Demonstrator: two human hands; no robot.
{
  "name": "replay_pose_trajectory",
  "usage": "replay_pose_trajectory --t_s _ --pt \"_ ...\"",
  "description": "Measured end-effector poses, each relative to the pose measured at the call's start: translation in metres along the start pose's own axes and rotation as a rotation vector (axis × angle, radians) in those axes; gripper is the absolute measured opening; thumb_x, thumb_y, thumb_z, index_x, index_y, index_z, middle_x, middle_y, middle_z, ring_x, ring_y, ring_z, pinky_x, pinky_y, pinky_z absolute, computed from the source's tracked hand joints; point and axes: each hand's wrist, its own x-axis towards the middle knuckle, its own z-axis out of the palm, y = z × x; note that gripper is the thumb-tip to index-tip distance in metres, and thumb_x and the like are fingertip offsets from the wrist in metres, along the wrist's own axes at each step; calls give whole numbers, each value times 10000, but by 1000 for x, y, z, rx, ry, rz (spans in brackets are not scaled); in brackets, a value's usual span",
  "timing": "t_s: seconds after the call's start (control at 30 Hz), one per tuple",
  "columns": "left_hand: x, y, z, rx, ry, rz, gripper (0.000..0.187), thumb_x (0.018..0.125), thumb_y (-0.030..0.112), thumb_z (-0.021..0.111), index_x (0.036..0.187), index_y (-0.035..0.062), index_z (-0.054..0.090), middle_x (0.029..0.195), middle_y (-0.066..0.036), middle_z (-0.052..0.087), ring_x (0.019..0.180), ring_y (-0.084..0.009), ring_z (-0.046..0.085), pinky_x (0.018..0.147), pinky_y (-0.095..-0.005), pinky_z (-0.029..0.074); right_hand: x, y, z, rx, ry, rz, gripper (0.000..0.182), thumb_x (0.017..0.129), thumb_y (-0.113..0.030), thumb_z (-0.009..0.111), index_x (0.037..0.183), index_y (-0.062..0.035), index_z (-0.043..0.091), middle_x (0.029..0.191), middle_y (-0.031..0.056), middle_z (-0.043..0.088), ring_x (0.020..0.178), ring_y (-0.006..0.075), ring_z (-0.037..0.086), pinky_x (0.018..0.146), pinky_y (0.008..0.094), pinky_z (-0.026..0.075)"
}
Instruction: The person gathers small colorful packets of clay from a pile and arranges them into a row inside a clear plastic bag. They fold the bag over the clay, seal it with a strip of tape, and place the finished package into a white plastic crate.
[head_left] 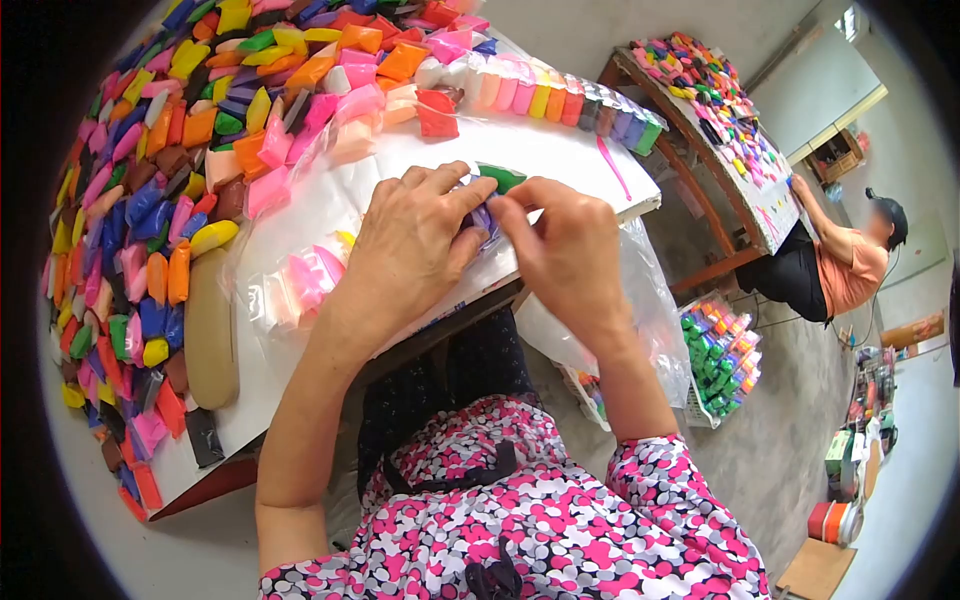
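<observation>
My left hand (410,235) is curled over a clear plastic bag (262,305) of small coloured packets. Pink packets (315,272) show through the bag left of the wrist, and a bit of yellow peeks out beside it. Between my hands lies a purple packet (490,222) in shiny film, partly covered by fingers. Just beyond the fingertips is a green packet (500,177). The thumb and fingers of my right hand (565,245) are pinched together at the purple packet's edge; what they grip is hidden.
A big heap of coloured packets (150,200) covers the table's left and back. A filled clear pack (560,100) lies behind my hands, near a pink strip (613,168). A tan block (212,330) lies left. Right are a basket (715,365) and a person (850,260) at another table (700,150).
</observation>
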Motion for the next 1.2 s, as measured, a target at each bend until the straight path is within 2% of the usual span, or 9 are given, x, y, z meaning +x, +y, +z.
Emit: replay_pose_trajectory --t_s 0.03,0.3,0.5,0.6,0.7,0.8,1.0,1.1,1.2 --pt "0 0 1 7 -3 -4 420 856 142 628 1263 34 621 1285 -175 604 1139 -348 575 1004 -434 426 3 1 -8 51 -24 17 106 862 -139 660 875 -36 636 798 157 658 691 343 674 622 434 524" --pt "0 2 1 32 -15 -21 410 867 154 628 1261 39 626 1281 -167 607 1142 -337 574 1019 -429 413 19 17 8 -283 11 -83 155 860 -177 647 838 -24 662 795 153 662 676 344 675 611 438 523" --pt "2 3 0 -3 -12 -42 408 862 153 634 1249 24 627 1259 -173 616 1135 -345 578 1020 -431 413 15 15 4 -190 51 -114 145 818 -154 660 776 -16 651 798 149 651 662 332 668 599 429 518" --pt "1 -1 4 13 70 12 376 852 151 603 1207 32 638 1151 -144 639 1044 -323 597 929 -442 439 9 13 3 -147 44 -61 137 807 -138 663 753 -16 632 789 147 646 656 329 663 592 428 510" --pt "3 0 -1 -31 -7 -38 411 854 144 634 1242 11 624 1237 -176 623 1112 -350 589 999 -429 426 3 14 11 -139 76 -54 136 795 -131 665 731 -21 616 760 147 643 655 330 659 591 435 503" --pt "2 -2 4 -4 59 33 379 843 144 600 1203 30 630 1122 -143 641 1031 -325 597 924 -444 441 2 17 11 -58 52 37 136 784 -137 662 724 -26 612 745 149 645 651 335 654 597 447 500" --pt "1 2 1 -33 58 -24 475 828 141 654 1257 -45 573 1192 -219 618 1070 -356 600 963 -437 441 6 8 14 -75 83 43 154 782 -164 655 732 -22 623 722 163 644 650 351 648 608 455 493" --pt "0 -1 0 -83 73 -13 501 821 134 667 1270 -59 556 1152 -236 626 1064 -368 604 952 -436 454 5 13 14 -36 47 80 164 790 -171 655 736 -19 627 714 167 648 659 353 651 619 457 491" --pt "-3 -7 -12 -194 58 -20 488 852 151 649 1294 -28 547 1258 -222 609 1180 -357 569 1026 -441 421 6 13 12 -23 5 118 173 795 -180 664 740 -19 630 731 168 661 663 352 654 629 456 491"
